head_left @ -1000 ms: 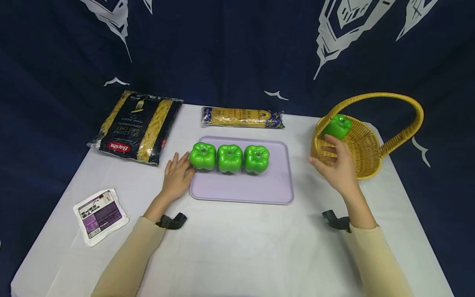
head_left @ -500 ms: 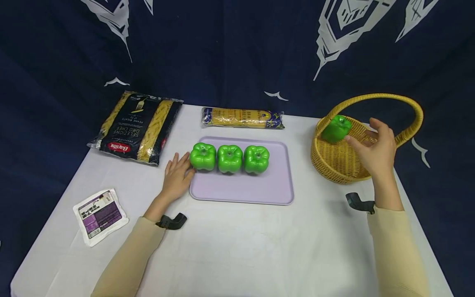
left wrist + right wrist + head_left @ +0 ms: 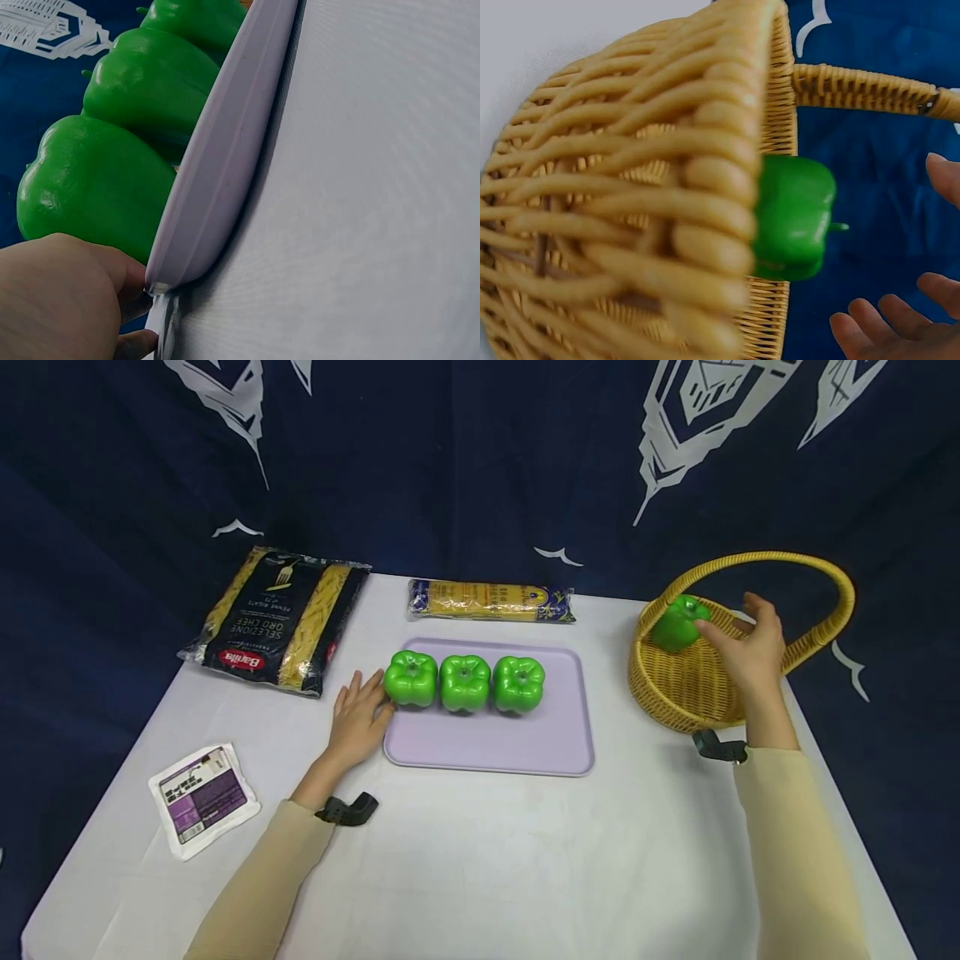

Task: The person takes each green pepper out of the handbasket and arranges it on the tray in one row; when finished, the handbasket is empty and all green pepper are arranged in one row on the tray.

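A green bell pepper (image 3: 677, 625) sits in the yellow wicker basket (image 3: 678, 693), against its back left wall. My right hand (image 3: 752, 652) is over the basket's right part, under the handle, thumb toward the pepper. In the right wrist view its fingers (image 3: 904, 315) are spread apart from the pepper, holding nothing. Three more green bell peppers (image 3: 465, 682) stand in a row on the lilac tray (image 3: 487, 747). My left hand (image 3: 357, 718) lies at the tray's left edge, fingers extended, beside the leftmost pepper. In the left wrist view its fingertips are right at the tray corner.
A black pasta bag (image 3: 270, 618) lies at the back left, and a yellow noodle packet (image 3: 491, 601) behind the tray. A white and purple pouch (image 3: 204, 799) is at the front left. The basket's tall handle (image 3: 772, 558) arches over it. A dark blue curtain (image 3: 450, 468) hangs behind.
My right hand has moved right, from the basket's left side to over its right part, then slightly back toward the pepper. The left hand and tray have stayed put.
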{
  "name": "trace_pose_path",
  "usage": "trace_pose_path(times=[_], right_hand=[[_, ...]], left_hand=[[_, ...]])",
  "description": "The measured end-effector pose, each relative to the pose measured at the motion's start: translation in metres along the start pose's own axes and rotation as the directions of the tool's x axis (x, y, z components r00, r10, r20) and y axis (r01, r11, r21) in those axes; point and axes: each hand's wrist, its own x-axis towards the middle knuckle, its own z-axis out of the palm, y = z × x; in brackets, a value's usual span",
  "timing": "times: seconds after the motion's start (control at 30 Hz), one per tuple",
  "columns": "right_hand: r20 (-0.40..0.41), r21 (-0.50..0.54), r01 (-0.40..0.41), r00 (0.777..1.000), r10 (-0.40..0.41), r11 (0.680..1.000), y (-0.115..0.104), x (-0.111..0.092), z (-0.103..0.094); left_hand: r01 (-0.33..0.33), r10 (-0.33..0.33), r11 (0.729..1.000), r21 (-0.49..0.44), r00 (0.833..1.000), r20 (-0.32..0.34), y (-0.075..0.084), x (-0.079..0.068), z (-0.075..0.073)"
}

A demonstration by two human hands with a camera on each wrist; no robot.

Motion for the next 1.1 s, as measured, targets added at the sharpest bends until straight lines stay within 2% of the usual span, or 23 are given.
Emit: trace_pose_path(times=[0.23, 0.57, 0.9, 1.1], right_hand=[[0.004, 0.014, -0.053, 0.999, 0.053, 0.998, 0.004, 0.011, 0.012], [0.063, 0.027, -0.132, 0.989, 0.130, 0.991, 0.014, 0.024, 0.021], [0.120, 0.021, -0.136, 0.984, 0.132, 0.991, 0.021, 0.025, 0.028], [0.128, 0.002, -0.133, 0.983, 0.132, 0.991, 0.024, 0.025, 0.032]], left_hand=[[0.004, -0.004, 1.000, 0.005, 1.000, 0.000, 0.000, 0.000, 0.000], [0.005, -0.005, 1.000, 0.002, 1.000, -0.002, 0.001, 0.000, -0.001], [0.004, -0.004, 1.000, -0.001, 1.000, -0.004, 0.000, 0.000, -0.001], [0.004, -0.004, 1.000, 0.001, 1.000, -0.006, -0.001, 0.000, 0.000]])
